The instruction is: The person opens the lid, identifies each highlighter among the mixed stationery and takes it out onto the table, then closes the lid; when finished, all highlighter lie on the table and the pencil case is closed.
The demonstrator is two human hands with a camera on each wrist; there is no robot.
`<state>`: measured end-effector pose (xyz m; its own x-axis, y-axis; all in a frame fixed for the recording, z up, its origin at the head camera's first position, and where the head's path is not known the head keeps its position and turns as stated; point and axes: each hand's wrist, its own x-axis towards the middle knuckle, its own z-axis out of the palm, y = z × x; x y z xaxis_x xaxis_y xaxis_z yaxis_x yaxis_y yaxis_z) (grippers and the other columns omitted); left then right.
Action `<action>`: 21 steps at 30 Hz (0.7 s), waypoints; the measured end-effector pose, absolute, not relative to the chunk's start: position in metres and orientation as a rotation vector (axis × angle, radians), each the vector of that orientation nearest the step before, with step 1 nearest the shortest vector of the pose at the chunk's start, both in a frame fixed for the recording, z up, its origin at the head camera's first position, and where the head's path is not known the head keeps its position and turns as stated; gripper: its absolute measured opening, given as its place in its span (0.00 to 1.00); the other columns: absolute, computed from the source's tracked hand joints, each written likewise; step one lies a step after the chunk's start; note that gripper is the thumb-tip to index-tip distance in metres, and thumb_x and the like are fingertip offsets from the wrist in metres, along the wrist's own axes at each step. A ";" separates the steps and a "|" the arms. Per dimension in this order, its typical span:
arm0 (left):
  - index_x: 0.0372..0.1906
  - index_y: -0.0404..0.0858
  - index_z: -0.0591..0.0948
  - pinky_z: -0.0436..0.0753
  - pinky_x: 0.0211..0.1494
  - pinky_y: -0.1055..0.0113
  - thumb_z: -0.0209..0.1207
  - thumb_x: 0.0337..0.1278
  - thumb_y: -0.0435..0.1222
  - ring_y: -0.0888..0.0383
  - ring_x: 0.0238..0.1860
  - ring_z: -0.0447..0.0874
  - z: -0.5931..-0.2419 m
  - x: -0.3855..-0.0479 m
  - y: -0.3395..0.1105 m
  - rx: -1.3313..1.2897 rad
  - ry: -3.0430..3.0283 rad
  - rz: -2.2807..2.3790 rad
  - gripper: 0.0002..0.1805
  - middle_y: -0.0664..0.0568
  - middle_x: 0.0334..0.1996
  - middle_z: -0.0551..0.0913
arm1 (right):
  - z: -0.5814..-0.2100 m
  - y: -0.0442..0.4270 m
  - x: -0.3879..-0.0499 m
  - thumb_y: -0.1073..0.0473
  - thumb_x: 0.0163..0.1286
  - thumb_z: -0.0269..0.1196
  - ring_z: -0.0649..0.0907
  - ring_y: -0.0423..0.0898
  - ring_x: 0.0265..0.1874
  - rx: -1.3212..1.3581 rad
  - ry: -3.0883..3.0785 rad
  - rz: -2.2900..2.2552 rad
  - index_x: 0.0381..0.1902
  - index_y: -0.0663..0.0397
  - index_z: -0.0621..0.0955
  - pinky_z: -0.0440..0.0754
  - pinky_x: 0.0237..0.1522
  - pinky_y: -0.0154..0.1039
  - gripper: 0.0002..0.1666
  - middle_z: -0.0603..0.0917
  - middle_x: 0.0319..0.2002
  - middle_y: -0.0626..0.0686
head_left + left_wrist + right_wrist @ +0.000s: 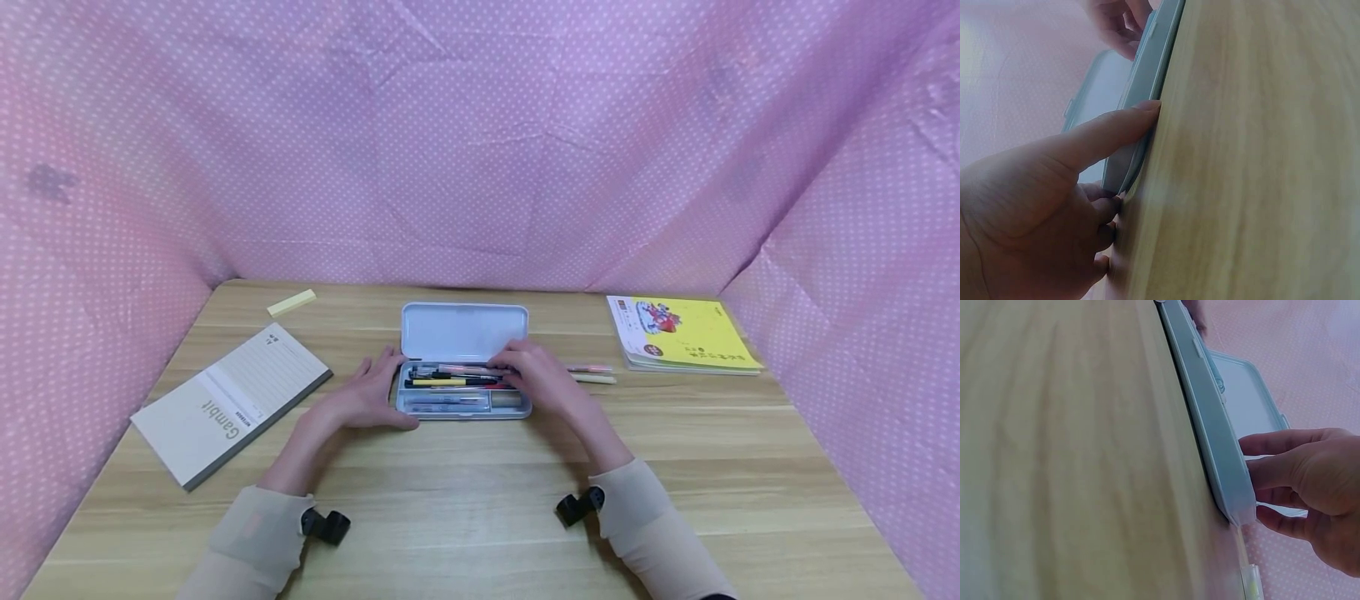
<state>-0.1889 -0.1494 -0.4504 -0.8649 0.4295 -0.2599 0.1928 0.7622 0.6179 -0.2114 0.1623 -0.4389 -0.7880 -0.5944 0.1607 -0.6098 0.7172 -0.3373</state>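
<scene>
An open light-blue pencil case [465,416] lies at the middle of the table with its lid [465,331] folded back. Several pens [457,382] lie in its long rear compartment, and clear-bodied pens [447,403] in the front one. My left hand [365,396] holds the case's left end, thumb along the front wall [1124,156] and the other fingers curled at the end. My right hand [542,379] reaches over the right end, its fingertips inside the case among the pens. The wall hides those fingertips in the right wrist view, so whether they pinch a pen cannot be seen.
Pens or sticks [596,378] lie on the table right of the case. A grey notebook [225,400] lies at the left, with a pale yellow strip [292,302] behind it. Yellow-covered booklets [697,333] are stacked at the right. A pink dotted cloth [480,167] hangs behind the table.
</scene>
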 end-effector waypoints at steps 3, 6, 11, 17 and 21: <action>0.76 0.36 0.58 0.41 0.83 0.30 0.75 0.44 0.54 0.25 0.81 0.36 -0.451 -0.189 -0.150 0.483 2.573 0.849 0.57 0.25 0.81 0.42 | -0.439 0.162 -0.211 0.69 0.66 0.69 0.87 0.47 0.47 1.006 -2.880 0.576 0.50 0.52 0.89 0.88 0.54 0.44 0.15 0.89 0.47 0.51; 0.76 0.36 0.58 0.41 0.82 0.28 0.75 0.44 0.55 0.23 0.81 0.35 -0.451 -0.188 -0.151 0.482 2.573 0.858 0.58 0.25 0.81 0.41 | -0.439 0.162 -0.211 0.68 0.67 0.69 0.87 0.46 0.47 1.002 -2.886 0.569 0.50 0.51 0.89 0.88 0.53 0.43 0.15 0.89 0.46 0.51; 0.76 0.37 0.58 0.41 0.82 0.28 0.75 0.43 0.56 0.22 0.80 0.34 -0.450 -0.187 -0.150 0.461 2.569 0.865 0.59 0.25 0.81 0.40 | -0.439 0.162 -0.211 0.67 0.68 0.68 0.87 0.45 0.46 0.997 -2.895 0.569 0.49 0.51 0.89 0.88 0.53 0.43 0.14 0.89 0.45 0.50; 0.77 0.37 0.57 0.42 0.82 0.28 0.75 0.44 0.54 0.22 0.81 0.34 -0.453 -0.189 -0.150 0.445 2.568 0.847 0.58 0.27 0.82 0.40 | -0.438 0.162 -0.210 0.67 0.69 0.68 0.87 0.45 0.45 1.000 -2.900 0.562 0.49 0.51 0.89 0.88 0.52 0.43 0.13 0.89 0.45 0.50; 0.77 0.38 0.57 0.43 0.82 0.28 0.75 0.45 0.54 0.22 0.80 0.34 -0.453 -0.189 -0.151 0.436 2.569 0.834 0.58 0.28 0.82 0.40 | -0.438 0.162 -0.210 0.67 0.69 0.67 0.86 0.45 0.45 0.991 -2.905 0.565 0.50 0.51 0.89 0.88 0.52 0.43 0.14 0.89 0.45 0.50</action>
<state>-0.1892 -0.1506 -0.4527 -0.8701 0.4076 -0.2773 0.1670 0.7729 0.6121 -0.2097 0.1619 -0.4376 -0.7981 -0.5875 0.1338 -0.5948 0.7327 -0.3307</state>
